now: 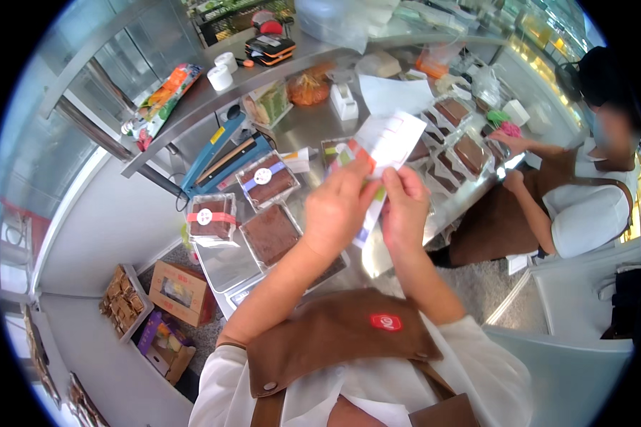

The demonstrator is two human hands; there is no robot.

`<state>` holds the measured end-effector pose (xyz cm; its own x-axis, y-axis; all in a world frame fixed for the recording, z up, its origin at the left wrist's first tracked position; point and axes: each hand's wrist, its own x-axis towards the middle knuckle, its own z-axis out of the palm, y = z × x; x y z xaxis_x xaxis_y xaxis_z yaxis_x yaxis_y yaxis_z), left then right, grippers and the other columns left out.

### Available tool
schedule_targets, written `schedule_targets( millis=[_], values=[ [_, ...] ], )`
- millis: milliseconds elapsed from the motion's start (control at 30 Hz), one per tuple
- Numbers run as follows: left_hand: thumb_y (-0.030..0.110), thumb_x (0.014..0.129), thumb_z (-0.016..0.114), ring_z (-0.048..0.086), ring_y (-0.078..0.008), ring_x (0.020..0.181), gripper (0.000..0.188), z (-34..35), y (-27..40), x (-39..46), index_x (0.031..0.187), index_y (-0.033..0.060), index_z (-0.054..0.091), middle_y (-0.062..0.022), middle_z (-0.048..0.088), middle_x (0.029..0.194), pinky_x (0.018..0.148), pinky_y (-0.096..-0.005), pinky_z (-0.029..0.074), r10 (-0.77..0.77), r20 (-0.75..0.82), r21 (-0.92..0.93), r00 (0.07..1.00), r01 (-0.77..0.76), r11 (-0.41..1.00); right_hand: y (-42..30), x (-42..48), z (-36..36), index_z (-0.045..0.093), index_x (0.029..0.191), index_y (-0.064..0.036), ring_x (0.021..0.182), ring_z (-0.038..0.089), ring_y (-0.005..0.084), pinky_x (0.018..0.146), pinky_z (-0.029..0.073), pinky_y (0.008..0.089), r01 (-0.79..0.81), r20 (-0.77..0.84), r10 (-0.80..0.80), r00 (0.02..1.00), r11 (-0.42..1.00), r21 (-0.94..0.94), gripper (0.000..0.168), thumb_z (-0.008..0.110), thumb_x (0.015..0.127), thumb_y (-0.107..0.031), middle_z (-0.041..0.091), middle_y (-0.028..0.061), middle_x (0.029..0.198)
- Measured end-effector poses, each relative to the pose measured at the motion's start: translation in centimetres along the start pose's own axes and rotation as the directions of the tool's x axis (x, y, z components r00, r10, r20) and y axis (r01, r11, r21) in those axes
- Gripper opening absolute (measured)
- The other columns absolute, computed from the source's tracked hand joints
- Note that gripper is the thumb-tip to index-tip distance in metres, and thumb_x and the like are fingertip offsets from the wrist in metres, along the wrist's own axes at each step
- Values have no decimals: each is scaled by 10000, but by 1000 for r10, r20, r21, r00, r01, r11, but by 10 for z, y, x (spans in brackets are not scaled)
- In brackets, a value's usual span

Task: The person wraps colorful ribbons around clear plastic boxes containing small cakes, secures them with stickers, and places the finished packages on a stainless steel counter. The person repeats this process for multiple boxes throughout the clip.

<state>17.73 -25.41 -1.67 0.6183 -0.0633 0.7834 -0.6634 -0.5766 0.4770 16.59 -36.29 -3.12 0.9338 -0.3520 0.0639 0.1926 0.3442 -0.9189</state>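
Both hands are raised over the steel counter, close together. My left hand grips a printed paper sheet with coloured patches. My right hand pinches the same paper at its lower part, thumb up. Below and left of the hands lies a square brown cake. Beyond it stands a clear box of brown cake with a blue band and round sticker. Farther left is another boxed cake with a red band. Several more clear boxes of cake stand to the right of the hands.
A blue impulse sealer stands at the back left. A white tape dispenser, white sheet and orange bag lie behind. White rolls sit on the steel shelf. At right, a co-worker reaches to the counter. Cardboard boxes stand low left.
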Motion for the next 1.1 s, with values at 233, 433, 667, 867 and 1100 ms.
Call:
schedule_targets(
  millis=[233,433,667,867,1100],
  values=[
    [48,723,651,632,-237,728,196,7,-22,3,913,35,602,-85,640,909,589,-308,516,139,-88,71,986,-133,989,10,6,7,564,965,-19,703,476,41,599,379,180,-93,49,85,995,975,203,179,623,827,-115,552,-13,832],
    [33,752,625,631,-253,708,151,6,-27,5,902,36,611,-99,643,888,587,-304,513,45,-120,-10,992,-46,999,13,9,13,564,954,-28,722,490,46,619,388,184,-109,88,95,992,979,175,168,623,829,-123,556,-6,833],
    [54,811,609,623,-141,725,109,-7,-12,13,914,21,623,-95,660,877,625,-238,491,-544,134,-355,828,553,754,15,22,14,533,979,-9,788,524,88,713,431,238,-42,135,16,991,980,193,181,593,847,-118,567,32,892],
    [104,825,617,595,-105,710,165,-12,-22,24,963,12,612,-80,648,873,604,-241,494,-646,236,-551,726,647,527,10,43,12,534,965,-12,762,518,89,685,432,235,-30,189,20,982,998,54,173,596,844,-119,564,26,874],
    [61,756,664,607,-220,694,167,-6,-25,21,908,32,603,-115,624,830,613,-290,489,-317,-60,-26,947,316,948,6,36,32,550,896,-40,679,459,58,598,383,200,-124,200,104,974,988,90,114,614,828,-106,546,2,819]
  ],
)
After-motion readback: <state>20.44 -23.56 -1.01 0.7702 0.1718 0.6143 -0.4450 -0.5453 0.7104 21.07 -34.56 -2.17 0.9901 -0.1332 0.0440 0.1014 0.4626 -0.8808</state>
